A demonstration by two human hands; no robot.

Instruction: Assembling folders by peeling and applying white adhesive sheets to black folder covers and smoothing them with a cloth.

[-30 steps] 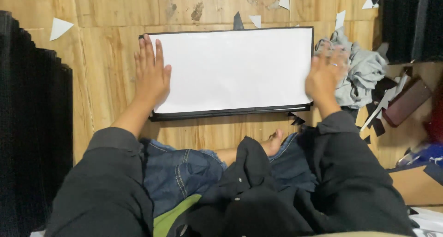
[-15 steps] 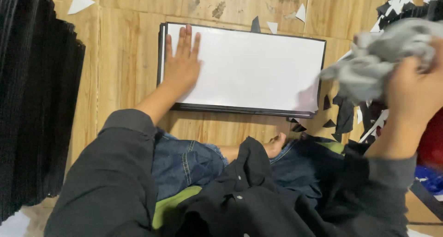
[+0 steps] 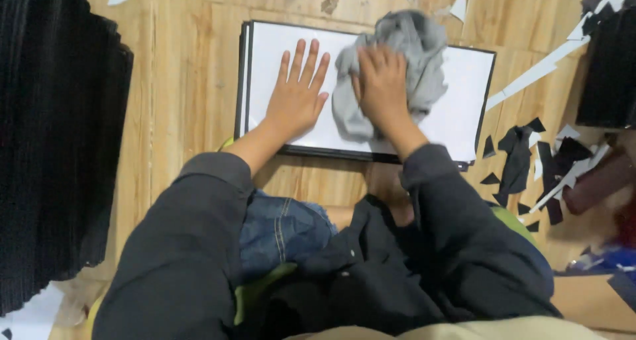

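Seated on a wooden floor [image 3: 185,101], a person presses the left hand [image 3: 296,96] flat, fingers spread and empty, on a white panel [image 3: 464,108] while the right hand [image 3: 381,82] bunches a grey rag [image 3: 411,45] mid-panel, wiping apparently just begun, right side untouched.

Flat rectangular screen panel [image 3: 464,92], white face, thin black frame, on the wooden floor [image 3: 192,82].
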